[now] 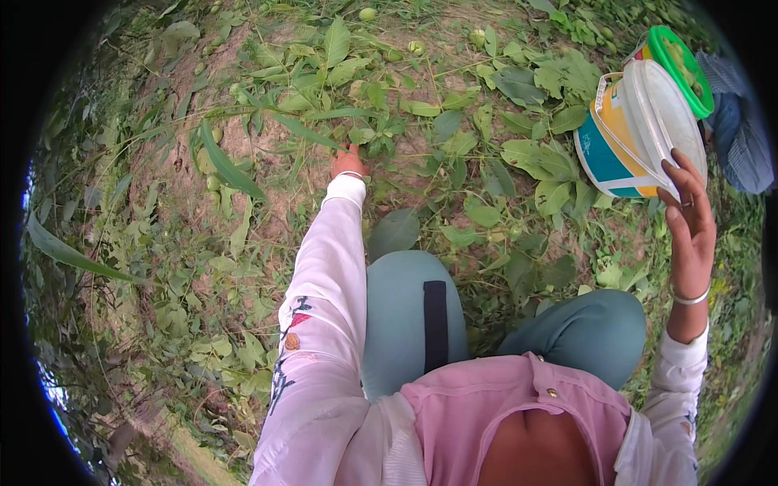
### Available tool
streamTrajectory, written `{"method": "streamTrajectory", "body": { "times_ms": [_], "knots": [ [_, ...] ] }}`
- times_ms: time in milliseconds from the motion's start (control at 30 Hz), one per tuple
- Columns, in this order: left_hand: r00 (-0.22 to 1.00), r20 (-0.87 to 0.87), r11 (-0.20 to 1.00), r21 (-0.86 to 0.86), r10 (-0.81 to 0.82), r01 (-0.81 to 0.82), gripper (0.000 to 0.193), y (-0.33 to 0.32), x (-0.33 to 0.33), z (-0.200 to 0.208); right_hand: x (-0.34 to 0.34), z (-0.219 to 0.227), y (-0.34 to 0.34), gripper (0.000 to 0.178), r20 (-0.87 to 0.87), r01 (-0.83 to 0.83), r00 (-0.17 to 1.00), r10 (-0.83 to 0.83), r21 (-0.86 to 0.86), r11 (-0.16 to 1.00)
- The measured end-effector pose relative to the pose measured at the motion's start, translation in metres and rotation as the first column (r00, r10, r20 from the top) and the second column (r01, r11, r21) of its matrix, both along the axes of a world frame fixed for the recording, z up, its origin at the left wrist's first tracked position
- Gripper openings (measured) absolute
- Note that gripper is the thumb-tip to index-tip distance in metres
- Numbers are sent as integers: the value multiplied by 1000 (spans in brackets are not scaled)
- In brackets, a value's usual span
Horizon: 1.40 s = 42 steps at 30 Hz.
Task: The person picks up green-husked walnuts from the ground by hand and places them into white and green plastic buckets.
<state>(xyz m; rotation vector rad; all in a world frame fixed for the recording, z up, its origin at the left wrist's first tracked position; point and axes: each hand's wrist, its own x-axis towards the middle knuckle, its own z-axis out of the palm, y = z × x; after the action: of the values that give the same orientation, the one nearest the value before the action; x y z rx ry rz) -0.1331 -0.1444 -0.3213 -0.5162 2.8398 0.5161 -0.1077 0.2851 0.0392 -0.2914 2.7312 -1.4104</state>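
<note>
So the left hand [349, 162] is down in the weeds [385, 138], fingers partly hidden, so I can't tell if they're closed on anything. The right hand [693, 227] is loosely open, fingers spread at the near rim of the white bucket [616, 146], which sits on leafy ground off to the right. It looks tilted, but the lens bends stuff, so don't quote me. A green-rimmed bucket [698, 107] is right behind it, with green bits inside, next to some blue clothing [733, 121]. My worry: lean on that rim and the white bucket could tip, since the ground looks uneven, maybe knocking its neighbour too. Green fruit [368, 14] also blends in with the leaves [531, 158], so some could easily get missed or squashed under a knee [413, 296]. That long leaf [230, 166] by the left wrist might snag. As for labels, the white bucket has a teal and yellow-orange printed wrap, but I can't make out any wording.
</note>
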Motion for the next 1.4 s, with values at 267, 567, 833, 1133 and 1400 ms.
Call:
{"method": "streamTrajectory", "body": {
  "times_ms": [267, 567, 833, 1133, 1400],
  "knots": [
    [953, -114, 788, 595, 279, -160, 51, -91, 70, -1, 42, -6, -51, 29, 220, -173, 950, 221, -216, 961],
    [979, 183, 793, 607, -88, -42, 46, -115, 123, 19, 34, -23, -78, 25, 225, -269, 914, 337, -284, 920],
    [955, 250, 968, 230, -159, 101, 77, -51, 102, 25, 37, -18, -61, 25, 235, -275, 908, 347, -289, 917],
    [882, -329, 334, 834, -336, 439, 58, 90, 28, 248, 24, -39, -66, 43, 542, 76, 735, 408, -664, 744],
    [643, -498, 183, 690, -582, 700, 64, 219, 19, 301, 6, -34, -39, 48, 661, 588, 562, 497, -742, 322]
  ]
}}
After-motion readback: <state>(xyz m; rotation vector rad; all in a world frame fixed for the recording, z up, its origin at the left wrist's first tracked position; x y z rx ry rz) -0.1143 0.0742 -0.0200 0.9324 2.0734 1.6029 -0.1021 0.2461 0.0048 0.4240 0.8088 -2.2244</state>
